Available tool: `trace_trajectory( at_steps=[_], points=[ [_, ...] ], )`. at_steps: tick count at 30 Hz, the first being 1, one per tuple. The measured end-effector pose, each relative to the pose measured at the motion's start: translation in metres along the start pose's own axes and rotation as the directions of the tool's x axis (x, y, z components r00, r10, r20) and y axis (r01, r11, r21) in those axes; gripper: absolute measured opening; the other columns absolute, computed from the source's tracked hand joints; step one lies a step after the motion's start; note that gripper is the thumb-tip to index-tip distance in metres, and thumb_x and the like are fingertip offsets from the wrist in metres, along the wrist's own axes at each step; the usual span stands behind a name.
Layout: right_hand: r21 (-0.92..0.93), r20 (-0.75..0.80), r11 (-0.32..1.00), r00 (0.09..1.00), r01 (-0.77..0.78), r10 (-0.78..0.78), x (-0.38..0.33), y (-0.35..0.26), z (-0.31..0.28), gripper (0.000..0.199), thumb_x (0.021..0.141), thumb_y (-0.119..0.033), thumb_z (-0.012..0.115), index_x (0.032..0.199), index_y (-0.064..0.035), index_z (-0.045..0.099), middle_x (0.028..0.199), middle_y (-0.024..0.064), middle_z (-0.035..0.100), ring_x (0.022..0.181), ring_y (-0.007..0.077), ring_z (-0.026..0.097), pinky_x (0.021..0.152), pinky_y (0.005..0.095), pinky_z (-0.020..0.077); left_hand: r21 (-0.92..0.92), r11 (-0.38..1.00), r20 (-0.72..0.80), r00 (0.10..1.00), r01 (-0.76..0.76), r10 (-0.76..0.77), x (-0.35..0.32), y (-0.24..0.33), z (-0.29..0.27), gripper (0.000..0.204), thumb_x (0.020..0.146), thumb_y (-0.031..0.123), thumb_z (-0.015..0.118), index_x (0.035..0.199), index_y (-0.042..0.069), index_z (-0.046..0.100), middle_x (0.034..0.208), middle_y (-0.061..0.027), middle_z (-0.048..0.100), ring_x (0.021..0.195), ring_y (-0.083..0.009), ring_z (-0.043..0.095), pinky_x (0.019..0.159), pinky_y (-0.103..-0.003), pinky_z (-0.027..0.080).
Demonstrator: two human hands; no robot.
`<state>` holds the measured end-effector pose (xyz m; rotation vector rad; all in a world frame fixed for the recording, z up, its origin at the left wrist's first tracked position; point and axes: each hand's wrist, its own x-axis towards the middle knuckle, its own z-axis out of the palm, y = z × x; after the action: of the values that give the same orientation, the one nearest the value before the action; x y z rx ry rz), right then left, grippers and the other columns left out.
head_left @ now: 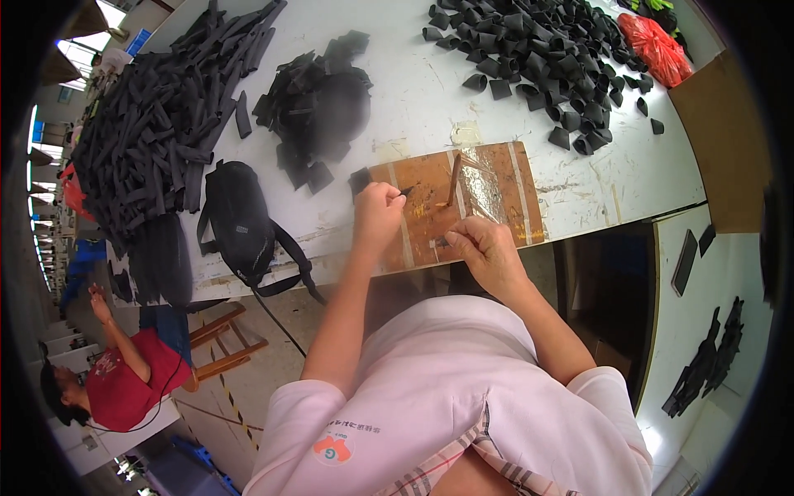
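Note:
My left hand [380, 217] is closed above the left part of a brown board [426, 217], a small black piece [405, 192] pinched between thumb and fingers. Over the board's near edge, my right hand [490, 252] is closed too, and a dark bit [442, 243] shows at its fingertips, too small to name. Tape strips and a glossy patch cover parts of the board. A thin brown bar [456, 180] stands out from it, between my hands and the far edge. One flat black piece [359, 180] lies at the board's left corner.
Long black fabric strips [165, 124] are heaped at the far left, flat black pieces [314, 107] right of them. Folded black loops [546, 66] spread at the far right, near a red plastic bag [653, 50]. A black strapped bag [240, 219] lies left. A person in red [136, 376] sits beyond.

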<state>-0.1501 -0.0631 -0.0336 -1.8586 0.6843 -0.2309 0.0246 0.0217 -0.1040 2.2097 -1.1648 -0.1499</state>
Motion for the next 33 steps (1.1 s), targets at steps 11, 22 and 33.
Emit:
trace_trajectory(
  at_steps=[11,22,33],
  points=[
    [0.812,0.143,0.55,0.98,-0.198,0.141,0.005,-0.008,-0.006,0.024,0.08,-0.018,0.062,0.091,0.0015,0.053,0.079,0.0078,0.059,0.065,0.0103,0.056,0.059,0.0199,0.0458,-0.848,-0.097,0.528,0.846,0.521,-0.078,-0.024,0.089,-0.05,0.02,0.084,0.02,0.054,0.089,0.0,0.053,0.076,-0.0055,0.057,0.063,-0.0108,0.054,0.058,-0.023,0.046],
    [0.955,0.252,0.122,0.956,-0.271,0.15,0.002,-0.007,-0.007,0.012,0.085,-0.012,0.053,0.088,0.0002,0.052,0.076,0.0085,0.058,0.061,0.0131,0.056,0.057,0.0229,0.0485,-0.938,0.121,0.292,0.929,0.324,-0.225,-0.045,0.107,-0.042,0.012,0.079,0.001,0.056,0.09,-0.003,0.052,0.075,-0.0074,0.058,0.06,-0.0088,0.053,0.057,-0.019,0.046],
    [0.051,-0.258,0.926,0.9,0.375,-0.35,-0.008,-0.025,-0.006,0.018,0.073,-0.011,0.065,0.087,-0.0028,0.057,0.083,0.0092,0.053,0.069,0.021,0.055,0.056,0.0298,0.0446,-0.877,0.423,0.169,0.97,0.23,-0.176,-0.04,0.104,-0.05,0.006,0.079,0.001,0.059,0.082,-0.003,0.055,0.07,-0.0026,0.058,0.063,-0.0042,0.054,0.058,-0.017,0.045]
  ],
)
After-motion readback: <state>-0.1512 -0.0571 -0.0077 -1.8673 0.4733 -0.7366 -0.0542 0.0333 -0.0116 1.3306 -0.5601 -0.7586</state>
